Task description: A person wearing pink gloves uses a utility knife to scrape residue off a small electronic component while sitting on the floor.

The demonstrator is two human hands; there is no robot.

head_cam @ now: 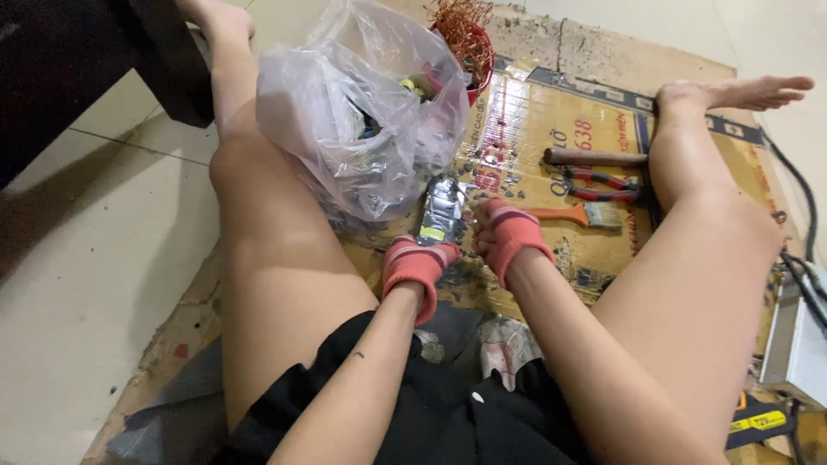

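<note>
We sat on the floor with our legs spread around a cardboard sheet (551,103). Both hands wore red gloves. Our left hand (416,265) and right hand (508,237) met on a flat silvery part (442,211) that lay on the cardboard just ahead of them. Its long axis ran away from us, nearly straight up the view, with its near end at our fingers. Our left fingers (435,252) were curled shut on the near end; our right fingers (484,215) pinched its right edge. Both hands were about equally near it. A clear plastic bag (362,120) lay touching the part's far left side. Right of the hands, a brush (577,213), pliers (603,185) and a hammer (594,157) lay apart from the part, handles crosswise.
</note>
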